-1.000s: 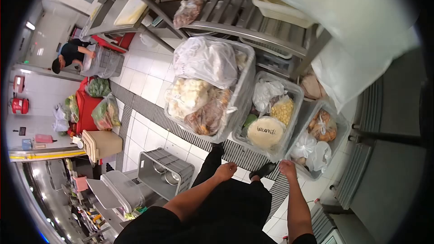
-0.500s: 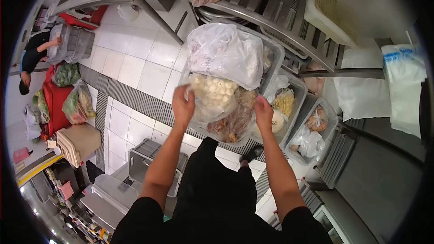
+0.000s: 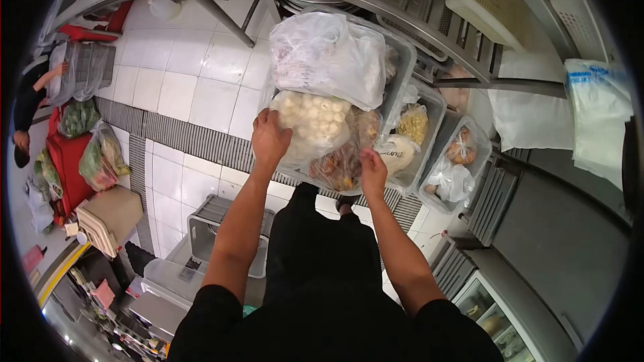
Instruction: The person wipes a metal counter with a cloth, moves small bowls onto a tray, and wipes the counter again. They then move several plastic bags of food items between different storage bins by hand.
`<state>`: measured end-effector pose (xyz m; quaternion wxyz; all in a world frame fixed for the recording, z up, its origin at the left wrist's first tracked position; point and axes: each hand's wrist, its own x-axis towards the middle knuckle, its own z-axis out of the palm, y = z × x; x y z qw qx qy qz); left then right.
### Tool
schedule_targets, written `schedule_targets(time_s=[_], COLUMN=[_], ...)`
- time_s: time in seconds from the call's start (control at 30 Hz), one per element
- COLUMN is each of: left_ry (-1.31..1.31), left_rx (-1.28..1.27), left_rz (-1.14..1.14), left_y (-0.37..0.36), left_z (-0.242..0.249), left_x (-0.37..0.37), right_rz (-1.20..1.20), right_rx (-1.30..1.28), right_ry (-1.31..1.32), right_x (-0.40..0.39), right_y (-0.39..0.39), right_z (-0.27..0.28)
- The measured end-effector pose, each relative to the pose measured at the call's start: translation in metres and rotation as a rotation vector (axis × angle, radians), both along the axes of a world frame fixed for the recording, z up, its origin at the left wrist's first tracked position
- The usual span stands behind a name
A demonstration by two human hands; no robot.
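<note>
A grey plastic crate [image 3: 400, 87] stands in front of me, packed with filled plastic bags. My left hand [image 3: 272, 137] is closed at its left rim, fingers curled beside a clear bag of round white balls [image 3: 314, 121]. Across from it, my right hand [image 3: 373, 171] is closed at the right rim, thumb and fingers together beside a clear bag of dark reddish food [image 3: 333, 169]. A large whitish bag [image 3: 325, 57] fills the crate's far end. The fingertips are partly hidden among the plastic.
Right of the crate are a second crate with a yellow-filled bag [image 3: 412, 124] and a smaller tub [image 3: 461, 164] with bags. A slatted metal rack [image 3: 402, 10] overhangs the far side. Bagged vegetables [image 3: 100, 154] and another person [image 3: 33, 94] are at left. A drain grate [image 3: 194, 131] crosses the floor.
My right hand has moved inward and down to the crate's right side, and my left hand has come up over the left rim. The view has shifted slightly.
</note>
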<state>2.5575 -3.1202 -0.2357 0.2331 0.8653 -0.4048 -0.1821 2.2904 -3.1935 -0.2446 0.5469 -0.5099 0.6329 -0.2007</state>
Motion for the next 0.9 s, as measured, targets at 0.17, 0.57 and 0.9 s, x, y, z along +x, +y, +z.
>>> schedule_targets(time_s=[0.17, 0.57, 0.9], left_ry=[-0.295, -0.159, 0.778], left_rx=[0.124, 0.076, -0.403], left_rz=[-0.034, 0.259, 0.465], left_y=[-0.006, -0.005, -0.052], left_z=[0.025, -0.016, 0.192], left_x=[-0.018, -0.027, -0.047], right_rz=[0.019, 0.152, 0.007], right_rx=[0.041, 0.263, 0.386], right_ry=[-0.143, -0.156, -0.012], right_x=[-0.039, -0.159, -0.297], right_y=[0.029, 0.031, 0.042], right_z=[-0.018, -0.007, -0.015])
